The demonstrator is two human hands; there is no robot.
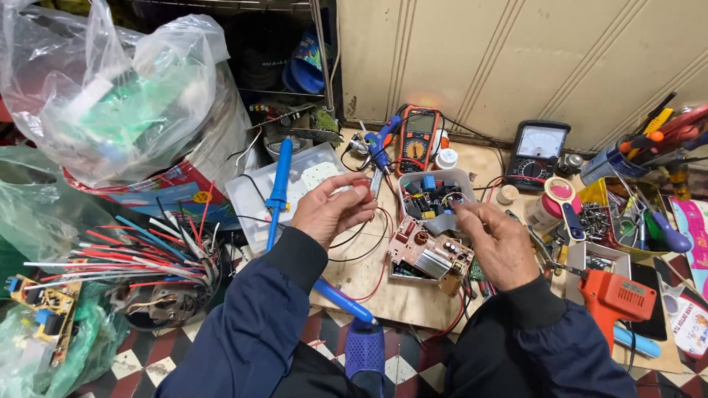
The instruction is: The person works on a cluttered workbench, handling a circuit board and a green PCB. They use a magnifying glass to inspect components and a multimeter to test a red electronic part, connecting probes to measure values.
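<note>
Hands, two of them, meet over a cluttered wooden board. Left hand is raised, thumb and fingertips pinched on a small reddish part at the end of thin red and black wires; exactly what that part is, I cannot tell. Right hand has its fingers curled, tips pinched on something tiny just above a circuit board, too small to make out.

Count the gear: one circuit board between the hands, pinkish-brown, crowded with a ribbed silver heat sink, a copper coil and small dark parts, lying tilted on the wooden board with the wires looping off its left side. One grey tray of loose components just behind it. Two meters against the wall, an orange-edged digital one and a dark needle-dial one. One blue soldering iron standing beside the left hand, one blue glue gun behind, one orange drill near the right sleeve. At far left, one bundle of red, white and blue wires.
</note>
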